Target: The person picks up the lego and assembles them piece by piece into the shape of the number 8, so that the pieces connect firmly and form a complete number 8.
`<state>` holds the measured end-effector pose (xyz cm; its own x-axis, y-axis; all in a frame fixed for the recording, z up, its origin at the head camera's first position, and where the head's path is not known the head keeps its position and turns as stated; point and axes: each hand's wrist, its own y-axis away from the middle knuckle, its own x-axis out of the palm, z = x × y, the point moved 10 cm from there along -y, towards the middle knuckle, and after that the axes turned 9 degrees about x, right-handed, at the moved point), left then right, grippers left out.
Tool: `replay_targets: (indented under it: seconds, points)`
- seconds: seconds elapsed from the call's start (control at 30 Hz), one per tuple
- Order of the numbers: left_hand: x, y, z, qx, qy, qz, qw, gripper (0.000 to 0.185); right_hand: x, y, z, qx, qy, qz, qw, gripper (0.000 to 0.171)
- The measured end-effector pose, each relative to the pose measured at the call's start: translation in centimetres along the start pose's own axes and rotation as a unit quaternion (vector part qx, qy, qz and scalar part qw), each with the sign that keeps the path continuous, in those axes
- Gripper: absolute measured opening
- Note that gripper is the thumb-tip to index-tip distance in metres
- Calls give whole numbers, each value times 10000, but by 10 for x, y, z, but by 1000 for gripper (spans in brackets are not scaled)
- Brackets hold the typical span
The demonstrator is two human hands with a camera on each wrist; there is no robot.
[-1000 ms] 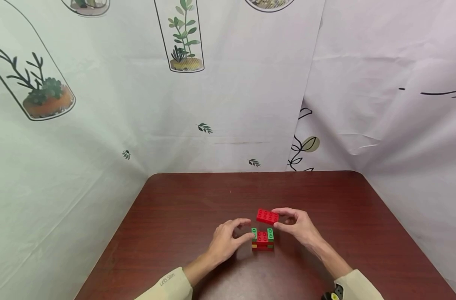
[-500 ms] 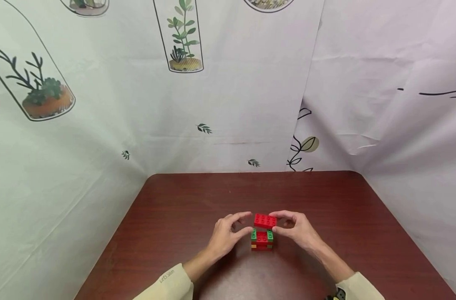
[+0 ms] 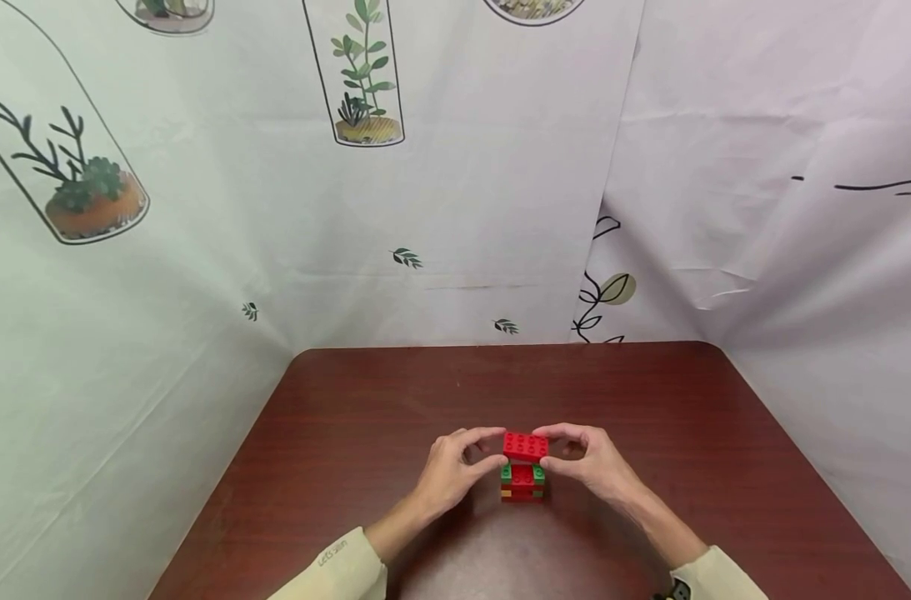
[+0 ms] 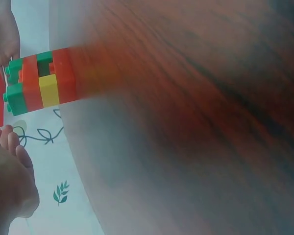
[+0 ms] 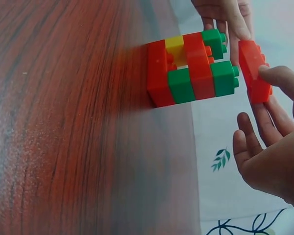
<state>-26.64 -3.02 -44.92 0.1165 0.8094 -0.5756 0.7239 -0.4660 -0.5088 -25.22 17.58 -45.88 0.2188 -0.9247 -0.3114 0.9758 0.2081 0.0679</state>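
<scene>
Both hands meet at one red brick (image 3: 526, 446): the right hand (image 3: 592, 462) pinches its right end between thumb and fingers, and the left hand (image 3: 455, 468) touches its left end with curled fingers. This brick hovers just above a small block stack (image 3: 523, 482) of red, green and yellow pieces, which stands on the dark wooden tabletop (image 3: 365, 417).

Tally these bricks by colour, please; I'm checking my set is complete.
Red bricks: 3
Green bricks: 3
Yellow brick: 1
Total: 7 visible
</scene>
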Motion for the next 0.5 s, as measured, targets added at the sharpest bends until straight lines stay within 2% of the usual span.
replay_targets:
  seconds: [0.5]
  points:
    - [-1, 1, -3, 141, 60, -73, 9999, 38, 2, 1, 2, -97, 230, -31, 9997, 39]
